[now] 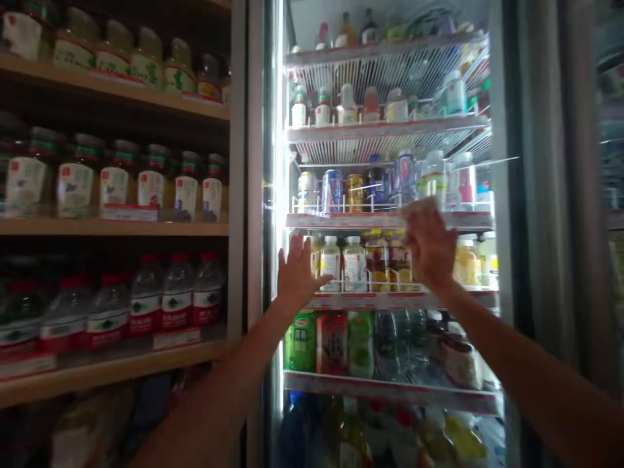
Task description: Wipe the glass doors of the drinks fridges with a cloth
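My left hand is raised at the left side of the lit drinks fridge, its fingers spread and nothing in it. It looks flat against the fridge's glass door, though I cannot be sure that it touches. Further right, my right hand is lifted higher and smeared by motion. A pale, folded cloth shows at its fingertips, pressed towards the glass. Behind the hands stand rows of bottles and cans, among them a white-labelled bottle and a blue can.
Left of the fridge, a wooden shelf carries several labelled jars and red-capped water bottles. The fridge's metal frame runs upright between them. A dark door edge stands on the right. Large green bottles fill a lower rack.
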A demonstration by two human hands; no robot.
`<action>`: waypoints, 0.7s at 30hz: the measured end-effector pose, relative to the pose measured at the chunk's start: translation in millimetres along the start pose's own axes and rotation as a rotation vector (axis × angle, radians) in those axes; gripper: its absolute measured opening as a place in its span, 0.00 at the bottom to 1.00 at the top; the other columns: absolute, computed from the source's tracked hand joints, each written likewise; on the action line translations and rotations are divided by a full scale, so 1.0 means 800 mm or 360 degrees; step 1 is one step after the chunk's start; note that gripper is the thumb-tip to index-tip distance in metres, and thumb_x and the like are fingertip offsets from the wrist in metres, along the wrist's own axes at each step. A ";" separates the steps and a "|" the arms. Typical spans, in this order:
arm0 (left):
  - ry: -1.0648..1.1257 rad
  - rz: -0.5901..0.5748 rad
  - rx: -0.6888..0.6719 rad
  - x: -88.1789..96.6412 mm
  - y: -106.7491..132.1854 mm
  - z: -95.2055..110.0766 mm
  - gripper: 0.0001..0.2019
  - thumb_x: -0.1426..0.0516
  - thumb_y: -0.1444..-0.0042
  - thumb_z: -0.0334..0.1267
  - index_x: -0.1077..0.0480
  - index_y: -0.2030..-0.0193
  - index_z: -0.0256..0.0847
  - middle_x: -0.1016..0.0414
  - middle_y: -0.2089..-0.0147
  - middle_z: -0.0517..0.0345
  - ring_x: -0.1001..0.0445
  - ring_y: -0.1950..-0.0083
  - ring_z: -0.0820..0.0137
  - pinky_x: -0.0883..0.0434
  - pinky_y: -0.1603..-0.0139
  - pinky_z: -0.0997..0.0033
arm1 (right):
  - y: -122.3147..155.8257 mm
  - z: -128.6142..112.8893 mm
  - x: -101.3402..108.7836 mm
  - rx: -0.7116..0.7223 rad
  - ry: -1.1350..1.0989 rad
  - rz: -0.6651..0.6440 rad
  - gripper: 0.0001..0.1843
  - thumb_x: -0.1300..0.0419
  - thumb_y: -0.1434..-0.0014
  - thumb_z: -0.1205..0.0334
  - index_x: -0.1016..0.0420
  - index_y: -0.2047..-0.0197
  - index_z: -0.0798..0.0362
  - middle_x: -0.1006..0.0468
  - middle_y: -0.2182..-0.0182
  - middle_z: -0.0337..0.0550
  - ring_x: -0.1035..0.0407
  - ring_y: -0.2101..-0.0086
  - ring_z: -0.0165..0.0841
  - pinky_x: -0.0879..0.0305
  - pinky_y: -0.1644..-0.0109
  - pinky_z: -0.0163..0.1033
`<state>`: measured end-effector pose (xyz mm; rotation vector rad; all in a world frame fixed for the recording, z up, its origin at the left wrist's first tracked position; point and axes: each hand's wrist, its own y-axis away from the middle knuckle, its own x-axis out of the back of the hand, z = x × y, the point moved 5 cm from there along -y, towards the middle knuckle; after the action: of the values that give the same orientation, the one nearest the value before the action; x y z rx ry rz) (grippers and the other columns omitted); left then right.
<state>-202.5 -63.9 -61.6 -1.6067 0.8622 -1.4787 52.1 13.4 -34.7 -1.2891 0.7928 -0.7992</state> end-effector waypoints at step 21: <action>0.0526 0.0381 -0.0192 -0.018 -0.018 0.166 0.25 0.61 0.36 0.46 0.46 0.36 0.37 0.51 0.31 0.49 0.56 0.30 0.64 0.55 0.32 0.53 | 0.047 -0.041 0.007 0.0140 -0.1022 -0.0645 0.34 0.58 0.38 0.55 0.64 0.31 0.48 0.49 0.35 0.45 0.52 0.36 0.33 0.48 0.36 0.46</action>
<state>-71.8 -31.9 -59.2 -1.3044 1.3038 -1.5646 28.9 -3.6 -75.9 -1.5291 -0.0193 -0.6610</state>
